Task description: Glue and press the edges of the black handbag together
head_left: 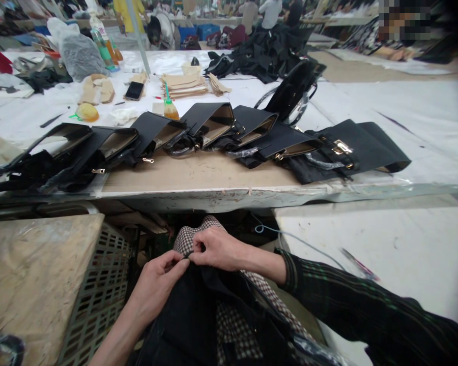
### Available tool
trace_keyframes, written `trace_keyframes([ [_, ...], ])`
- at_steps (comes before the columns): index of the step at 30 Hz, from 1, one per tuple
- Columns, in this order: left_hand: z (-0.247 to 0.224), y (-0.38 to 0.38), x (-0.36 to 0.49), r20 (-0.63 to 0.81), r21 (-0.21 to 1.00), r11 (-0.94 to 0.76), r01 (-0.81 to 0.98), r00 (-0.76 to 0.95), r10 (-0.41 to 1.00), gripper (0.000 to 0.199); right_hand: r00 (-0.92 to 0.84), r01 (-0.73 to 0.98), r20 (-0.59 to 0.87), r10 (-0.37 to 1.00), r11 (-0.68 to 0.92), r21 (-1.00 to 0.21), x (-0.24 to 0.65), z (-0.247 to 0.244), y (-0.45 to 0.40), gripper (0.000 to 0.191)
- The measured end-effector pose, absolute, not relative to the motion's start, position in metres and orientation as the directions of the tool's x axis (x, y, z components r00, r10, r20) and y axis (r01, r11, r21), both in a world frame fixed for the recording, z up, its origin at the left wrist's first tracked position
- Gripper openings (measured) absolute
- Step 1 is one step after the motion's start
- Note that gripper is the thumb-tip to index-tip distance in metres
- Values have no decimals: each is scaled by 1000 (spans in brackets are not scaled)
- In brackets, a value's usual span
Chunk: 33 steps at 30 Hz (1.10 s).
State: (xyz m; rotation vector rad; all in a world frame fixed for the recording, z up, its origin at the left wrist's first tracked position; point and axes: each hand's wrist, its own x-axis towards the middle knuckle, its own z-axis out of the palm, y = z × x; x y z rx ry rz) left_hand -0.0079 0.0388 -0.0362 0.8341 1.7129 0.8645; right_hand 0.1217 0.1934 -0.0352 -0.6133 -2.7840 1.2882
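Your fingers [185,264] [193,258] are pinching the black fabric's [187,305] edge together over your checkered clothing [238,330], below the bench [168,175].

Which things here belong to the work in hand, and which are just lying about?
Work in hand:
- black material, pinched by left hand and right hand
- probably the black bags

Apparently lying about:
- phone
- grey plastic bag

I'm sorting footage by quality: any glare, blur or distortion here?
Head view: bright glints on the gold-toned clasp; distant yellow shirt soft; right edge darkened, pixelated patch upper right; folds of the black material on the lap sink into shadow.
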Motion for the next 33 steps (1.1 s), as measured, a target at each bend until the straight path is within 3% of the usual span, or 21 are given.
trace_keyframes([
  [10,-44,49,-13,-401,841,468,272,-267,876,26,-930,339,-160,330,609,-717,120,-42,198,12],
  [16,-52,57,-11,-417,842,489,227,-300,858,27,-925,360,-185,333,605,-711,124,-42,199,13],
  [19,-50,60,-7,-467,850,512,124,-273,841,15,-894,414,-193,404,581,-700,129,-38,202,22],
  [21,-44,60,-4,-498,853,519,52,-210,841,24,-873,436,-197,445,533,-726,138,-30,207,30],
  [23,-35,59,-1,-512,856,517,7,-131,849,36,-869,420,-211,448,438,-795,155,-18,212,34],
  [27,-21,58,4,-519,854,520,6,-35,854,28,-897,305,-215,386,191,-933,216,21,206,43],
  [31,-15,61,9,-512,856,512,75,-16,859,24,-848,397,-234,476,279,-874,281,43,167,66],
  [33,-14,63,13,-503,860,501,103,-3,864,24,-809,427,-211,548,302,-853,301,36,148,62],
])
